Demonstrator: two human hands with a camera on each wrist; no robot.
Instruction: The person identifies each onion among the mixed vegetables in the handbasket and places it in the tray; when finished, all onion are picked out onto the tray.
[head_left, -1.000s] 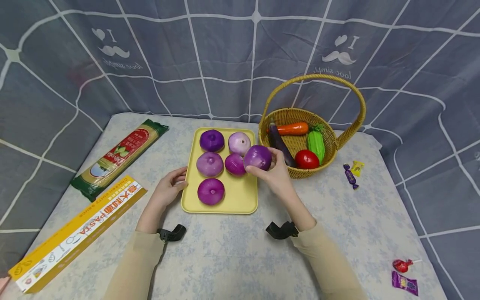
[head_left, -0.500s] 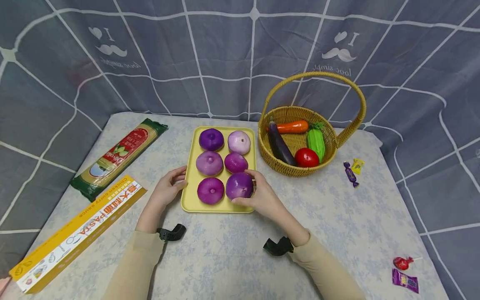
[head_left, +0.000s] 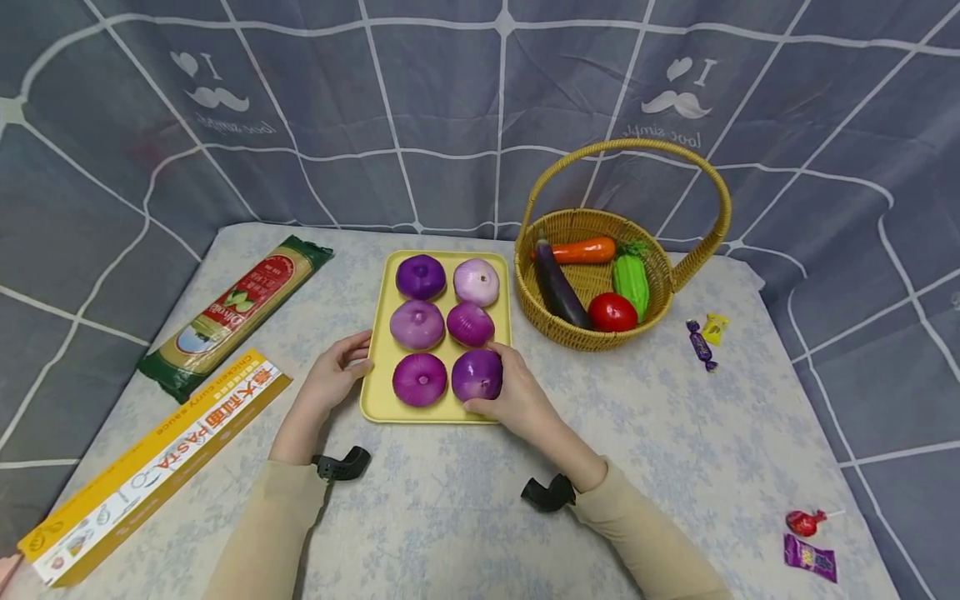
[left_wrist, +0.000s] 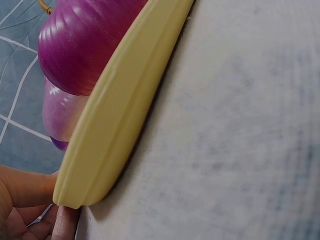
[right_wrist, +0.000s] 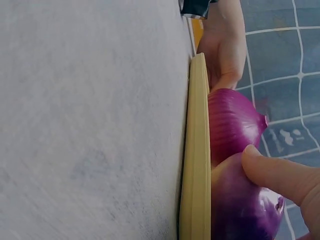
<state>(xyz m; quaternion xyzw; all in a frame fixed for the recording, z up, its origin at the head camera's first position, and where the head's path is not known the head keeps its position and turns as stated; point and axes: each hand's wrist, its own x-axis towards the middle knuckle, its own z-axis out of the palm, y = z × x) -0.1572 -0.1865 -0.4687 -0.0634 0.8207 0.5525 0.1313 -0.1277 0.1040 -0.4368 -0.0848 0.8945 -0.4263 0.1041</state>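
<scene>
On the yellow tray (head_left: 379,392) sit purple and pale onions in two columns. At the near right corner my right hand (head_left: 527,402) grips a dark purple onion (head_left: 474,375), thumb on its near side and fingers round its right side. In the right wrist view the thumb (right_wrist: 280,172) presses on this onion (right_wrist: 245,205), which sits low against the tray, beside a magenta onion (right_wrist: 232,125). My left hand (head_left: 335,377) holds the tray's left edge. The left wrist view has its thumb (left_wrist: 30,186) at the tray's rim (left_wrist: 107,115) and a fingertip under it.
Right of the tray stands a wicker basket (head_left: 540,321) with an eggplant, carrot, tomato and green ridged vegetable. A pasta bag (head_left: 236,317) and a long pasta box (head_left: 157,467) lie left. Wrapped candies (head_left: 701,346) and a lollipop (head_left: 805,523) lie right. A grey curtain (head_left: 450,100) hangs behind.
My right hand has carried the dark purple onion from beside the basket, over the tray's right edge, down to its near right corner. The left hand has stayed at the tray's left edge.
</scene>
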